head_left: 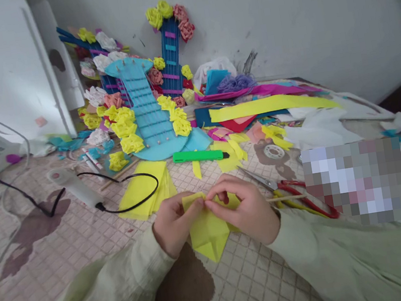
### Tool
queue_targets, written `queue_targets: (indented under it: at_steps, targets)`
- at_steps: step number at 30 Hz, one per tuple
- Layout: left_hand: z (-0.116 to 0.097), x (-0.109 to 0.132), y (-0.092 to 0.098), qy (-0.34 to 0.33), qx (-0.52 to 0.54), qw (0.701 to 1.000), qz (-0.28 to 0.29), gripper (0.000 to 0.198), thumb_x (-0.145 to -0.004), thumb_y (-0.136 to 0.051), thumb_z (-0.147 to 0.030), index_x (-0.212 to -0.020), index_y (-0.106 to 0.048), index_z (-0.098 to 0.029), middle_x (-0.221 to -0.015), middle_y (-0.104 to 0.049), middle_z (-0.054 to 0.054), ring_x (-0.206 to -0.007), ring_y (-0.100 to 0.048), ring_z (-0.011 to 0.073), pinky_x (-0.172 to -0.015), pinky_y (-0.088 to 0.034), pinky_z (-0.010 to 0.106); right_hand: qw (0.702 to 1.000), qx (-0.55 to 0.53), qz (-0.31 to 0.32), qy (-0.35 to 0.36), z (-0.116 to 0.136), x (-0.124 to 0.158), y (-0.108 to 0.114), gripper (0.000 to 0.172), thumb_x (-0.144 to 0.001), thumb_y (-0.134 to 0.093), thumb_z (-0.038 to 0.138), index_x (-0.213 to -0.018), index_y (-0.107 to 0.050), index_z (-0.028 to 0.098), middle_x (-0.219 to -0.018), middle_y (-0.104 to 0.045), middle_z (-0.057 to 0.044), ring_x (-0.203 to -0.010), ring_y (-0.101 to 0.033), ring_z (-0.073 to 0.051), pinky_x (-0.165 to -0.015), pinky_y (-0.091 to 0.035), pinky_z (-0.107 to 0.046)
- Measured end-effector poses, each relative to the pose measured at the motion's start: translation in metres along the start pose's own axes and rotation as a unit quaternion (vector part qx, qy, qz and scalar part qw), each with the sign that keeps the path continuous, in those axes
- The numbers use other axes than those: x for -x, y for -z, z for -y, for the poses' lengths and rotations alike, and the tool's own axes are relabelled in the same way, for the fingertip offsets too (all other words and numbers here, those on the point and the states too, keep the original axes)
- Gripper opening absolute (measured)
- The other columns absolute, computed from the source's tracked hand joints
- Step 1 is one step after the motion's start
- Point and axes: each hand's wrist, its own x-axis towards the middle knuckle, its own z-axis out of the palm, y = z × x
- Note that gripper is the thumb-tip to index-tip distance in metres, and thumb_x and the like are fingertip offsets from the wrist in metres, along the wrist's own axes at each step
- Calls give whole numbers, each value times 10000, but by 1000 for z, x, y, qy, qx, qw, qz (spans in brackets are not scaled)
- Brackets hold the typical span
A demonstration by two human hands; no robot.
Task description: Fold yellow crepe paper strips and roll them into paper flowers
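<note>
A sheet of yellow crepe paper point(208, 232) hangs between my two hands near the table's front, its lower end folded to a point. My left hand point(175, 222) pinches its upper edge between thumb and fingers. Close beside it, my right hand point(244, 206) grips the same edge, thumb and forefinger together. A thin wooden stick point(286, 198) shows just past my right hand; whether the hand touches it I cannot tell. Just beyond my left hand lies a stack of yellow paper squares point(147, 186).
A white glue gun point(74, 187) with a black cord lies left. Red-handled scissors point(296, 189) lie right, near a tape roll point(274, 152). Behind are a green box cutter point(199, 155), a light-blue paper guitar point(149, 108) with yellow flowers, and a yellow strip point(272, 105).
</note>
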Motion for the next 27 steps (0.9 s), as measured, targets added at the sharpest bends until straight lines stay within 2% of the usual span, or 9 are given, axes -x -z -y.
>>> queue_targets:
  at_steps: [4, 8, 11, 14, 18, 22, 24, 27]
  targets:
    - [-2, 0, 0, -14, 7, 1000, -4, 251, -704, -537, -361, -648, -566, -118, -577, -513, -2, -507, -444, 96, -435, -342, 194, 999, -23, 22, -19, 1, 0, 1, 74, -702, -549, 144, -729, -616, 160, -646, -486, 2, -603, -470, -107, -557, -402, -254]
    - [-3, 1, -1, 0, 43, 999, 7, 225, -672, -584, -346, -673, -558, -123, -559, -508, -18, -503, -476, 99, -444, -364, 197, 996, -76, 36, -40, 0, -1, 4, 127, -744, -496, 165, -737, -623, 159, -703, -539, -24, -668, -507, -127, -601, -417, -275]
    - [-2, 2, -1, 8, 36, 999, 6, 214, -670, -592, -331, -716, -563, -123, -587, -533, -13, -506, -497, 102, -445, -382, 200, 988, -124, 50, -72, -2, -3, 6, 136, -753, -497, 191, -715, -625, 170, -708, -563, -21, -691, -521, -130, -610, -412, -273]
    - [0, 1, 0, -1, 9, 1000, 3, 192, -683, -588, -311, -725, -561, -126, -590, -531, -16, -490, -489, 89, -437, -387, 194, 979, -163, 39, -118, -4, -4, 6, 108, -739, -538, 240, -758, -622, 176, -720, -578, -15, -692, -527, -125, -611, -417, -263]
    - [0, 2, -1, -18, 47, 999, 6, 271, -682, -597, -268, -903, -475, -170, -641, -548, -28, -528, -529, 100, -467, -425, 204, 966, -180, 59, -179, -4, -5, 4, 155, -711, -578, 310, -775, -604, 171, -727, -590, -17, -671, -529, -122, -600, -431, -255]
    - [0, 4, -3, -23, 48, 998, 20, 305, -705, -574, -255, -936, -380, -205, -570, -502, -66, -459, -499, 84, -409, -377, 173, 957, -184, 105, -198, -5, -6, 3, 151, -721, -560, 308, -704, -600, 163, -683, -586, -11, -644, -516, -114, -586, -426, -248]
    - [0, 5, -4, -34, 38, 998, 26, 307, -712, -567, -251, -949, -377, -203, -593, -505, -58, -485, -504, 87, -422, -382, 176, 951, -203, 109, -206, -5, -6, 3, 136, -717, -563, 292, -697, -601, 162, -673, -582, -5, -639, -513, -109, -588, -421, -243]
    - [1, 4, -5, -74, 26, 997, 7, 291, -716, -572, -242, -954, -414, -190, -691, -534, -25, -617, -538, 105, -528, -430, 208, 943, -232, 101, -215, -5, -7, 3, 111, -705, -570, 262, -674, -595, 158, -659, -571, 5, -631, -507, -99, -595, -413, -235]
